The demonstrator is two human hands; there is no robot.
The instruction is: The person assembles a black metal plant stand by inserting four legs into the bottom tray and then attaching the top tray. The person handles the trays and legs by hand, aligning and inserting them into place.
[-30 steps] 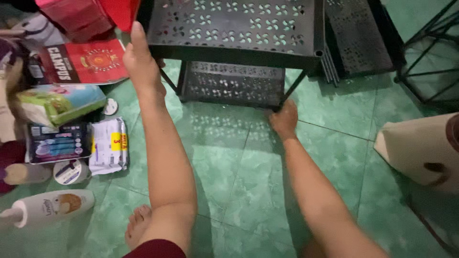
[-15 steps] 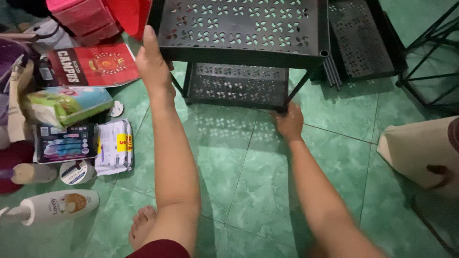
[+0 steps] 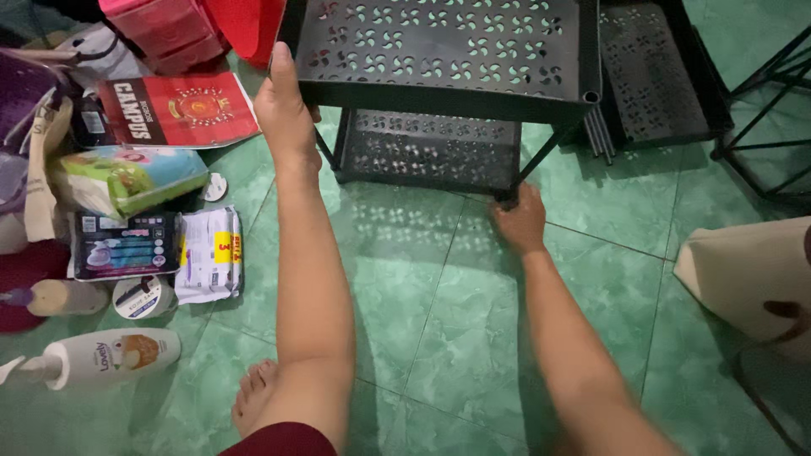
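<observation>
A black perforated metal shelf rack [image 3: 439,51] stands on the green tiled floor. My left hand [image 3: 285,114] grips the near left corner of its top shelf. Lower down, my right hand [image 3: 519,221] holds the foot of the rack's near right leg, at the corner of the bottom shelf [image 3: 427,152]. Both forearms stretch out from the bottom of the view.
Toiletries lie at left: a white pump bottle [image 3: 97,359], wipe packs [image 3: 207,253], a green packet [image 3: 127,177], a red folder [image 3: 182,110]. Red plastic drawers [image 3: 160,25] stand far left. Another black shelf [image 3: 650,76] and a wire frame [image 3: 769,110] lie right. A beige bag [image 3: 748,270] lies near right. My foot [image 3: 253,397] rests below.
The view has shifted slightly. My left hand slid right along the top shelf's corner, and my right hand stays at the rack's lower leg.
</observation>
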